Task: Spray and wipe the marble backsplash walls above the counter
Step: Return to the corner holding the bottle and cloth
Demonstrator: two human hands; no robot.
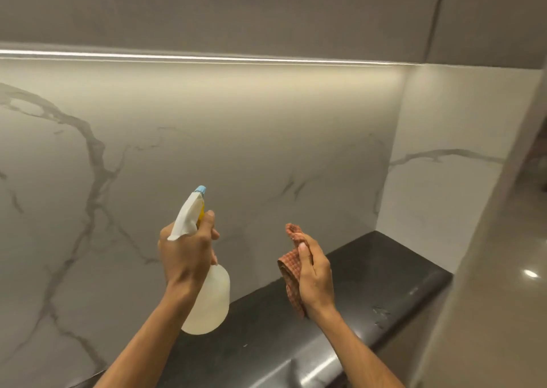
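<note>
Pointing its blue nozzle up at the marble backsplash (236,138), the spray bottle (210,298) hangs nearly upright above the black counter (370,269). The left hand (186,251) grips its neck, one finger curled over the trigger. Beside it, apart, the right hand (315,278) clutches a bunched orange checked cloth (291,266). A light strip (207,58) glows under grey cabinets (207,8).

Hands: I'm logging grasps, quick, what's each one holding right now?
Left hand: grips the spray bottle by its neck.
Right hand: holds the orange checked cloth.
</note>
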